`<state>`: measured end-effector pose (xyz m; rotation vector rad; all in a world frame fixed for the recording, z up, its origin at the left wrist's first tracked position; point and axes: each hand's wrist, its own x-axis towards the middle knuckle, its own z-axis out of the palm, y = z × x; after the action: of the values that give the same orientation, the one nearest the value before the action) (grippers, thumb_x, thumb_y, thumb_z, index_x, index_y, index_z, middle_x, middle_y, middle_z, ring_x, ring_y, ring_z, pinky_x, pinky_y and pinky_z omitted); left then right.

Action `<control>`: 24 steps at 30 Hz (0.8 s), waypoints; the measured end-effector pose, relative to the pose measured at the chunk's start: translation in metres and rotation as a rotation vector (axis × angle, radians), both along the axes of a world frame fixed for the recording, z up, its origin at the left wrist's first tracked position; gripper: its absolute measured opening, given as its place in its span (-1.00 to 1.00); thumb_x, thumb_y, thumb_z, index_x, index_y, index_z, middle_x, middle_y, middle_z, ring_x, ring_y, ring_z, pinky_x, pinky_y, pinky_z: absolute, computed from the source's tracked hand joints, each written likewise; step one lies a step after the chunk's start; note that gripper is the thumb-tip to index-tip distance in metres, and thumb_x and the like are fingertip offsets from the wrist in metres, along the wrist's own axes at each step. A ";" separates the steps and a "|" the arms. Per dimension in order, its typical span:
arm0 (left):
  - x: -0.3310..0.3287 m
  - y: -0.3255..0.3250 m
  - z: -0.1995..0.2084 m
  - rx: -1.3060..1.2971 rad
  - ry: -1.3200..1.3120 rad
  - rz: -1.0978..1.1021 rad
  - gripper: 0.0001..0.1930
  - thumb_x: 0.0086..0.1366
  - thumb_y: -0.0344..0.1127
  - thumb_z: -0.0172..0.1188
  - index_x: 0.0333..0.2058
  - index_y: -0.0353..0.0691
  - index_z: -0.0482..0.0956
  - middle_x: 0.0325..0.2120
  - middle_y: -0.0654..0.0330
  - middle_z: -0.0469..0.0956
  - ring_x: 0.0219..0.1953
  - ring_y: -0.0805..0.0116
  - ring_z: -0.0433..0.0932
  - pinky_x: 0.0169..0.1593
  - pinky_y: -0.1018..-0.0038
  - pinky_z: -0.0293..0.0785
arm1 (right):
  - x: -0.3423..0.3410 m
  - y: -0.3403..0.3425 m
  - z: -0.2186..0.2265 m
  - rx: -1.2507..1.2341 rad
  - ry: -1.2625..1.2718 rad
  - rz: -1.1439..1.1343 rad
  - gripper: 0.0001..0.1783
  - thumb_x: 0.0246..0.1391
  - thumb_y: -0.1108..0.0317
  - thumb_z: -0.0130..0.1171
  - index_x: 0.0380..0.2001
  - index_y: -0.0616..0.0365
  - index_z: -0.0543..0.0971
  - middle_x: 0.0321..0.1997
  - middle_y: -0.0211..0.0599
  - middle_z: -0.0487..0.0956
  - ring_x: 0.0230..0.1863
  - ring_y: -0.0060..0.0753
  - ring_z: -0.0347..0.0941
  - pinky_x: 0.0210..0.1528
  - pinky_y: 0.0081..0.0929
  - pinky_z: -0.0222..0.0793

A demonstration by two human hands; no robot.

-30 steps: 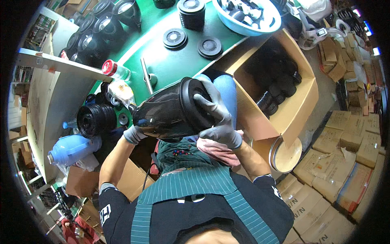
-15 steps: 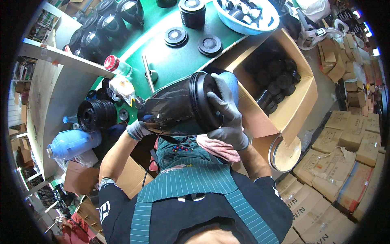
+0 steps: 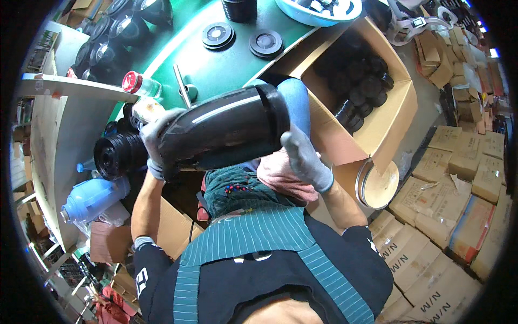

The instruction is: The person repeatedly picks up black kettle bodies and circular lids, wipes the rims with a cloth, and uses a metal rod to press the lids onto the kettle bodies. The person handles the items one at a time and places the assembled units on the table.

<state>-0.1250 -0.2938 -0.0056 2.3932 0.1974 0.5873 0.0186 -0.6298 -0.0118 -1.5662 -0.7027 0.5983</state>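
A large, glossy black tapered container (image 3: 221,129) lies tilted across my lap, its wide rimmed end to the right. My left hand (image 3: 157,137), in a grey glove, wraps round its narrower left end. Beside the wide end is my right hand (image 3: 306,162), also gloved, with its fingers stretched out and the tips close to the rim; whether they touch it is unclear. The end face is turned away from view. Behind the container, on the green table (image 3: 189,56), a metal rod (image 3: 182,86) stands up from a small round base.
An open carton (image 3: 386,135) of black round parts stands to my right, by a round-topped stool (image 3: 380,186). Black discs (image 3: 218,35) and a blue basin (image 3: 318,16) are on the table. On the left are a red-lidded jar (image 3: 141,83), stacked black rings (image 3: 116,155) and a blue jug (image 3: 94,200).
My left hand has come up round the container's narrow end. My right hand has come off the wide end's face to beside its rim. The container has swung leftward and its wide end now tilts away.
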 end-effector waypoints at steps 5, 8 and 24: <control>-0.004 -0.018 -0.011 -0.202 0.015 0.012 -0.71 0.27 -0.37 0.33 -0.07 -0.38 0.74 -0.28 0.06 0.76 -0.23 0.28 0.75 -0.05 0.39 0.63 | -0.001 0.009 0.012 0.065 0.056 -0.007 0.00 0.33 -0.19 0.30 0.53 0.30 0.20 0.50 0.07 0.36 0.51 -0.11 0.33 0.55 -0.22 0.19; -0.009 -0.015 -0.028 -0.278 0.054 -0.012 -0.70 0.27 -0.34 0.33 -0.08 -0.38 0.73 -0.29 0.08 0.76 -0.24 0.31 0.74 -0.05 0.41 0.62 | -0.002 0.011 0.008 0.142 0.127 -0.044 0.21 0.14 0.00 0.57 0.58 0.33 0.05 0.59 0.09 0.23 0.55 -0.15 0.28 0.61 -0.26 0.12; -0.034 -0.005 -0.115 -0.990 0.098 -0.027 -0.65 0.30 -0.26 0.34 -0.05 -0.40 0.71 -0.22 0.13 0.76 -0.17 0.29 0.73 0.02 0.38 0.63 | 0.008 0.010 0.024 0.230 -0.515 -0.003 0.43 -0.51 -0.26 0.78 0.47 0.22 0.45 0.52 0.14 0.35 0.53 0.22 0.27 0.55 0.05 0.15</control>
<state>-0.1587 -0.2986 -0.1201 1.4554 0.3898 0.2519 0.0268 -0.6194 0.0118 -1.5118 -1.1116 0.0963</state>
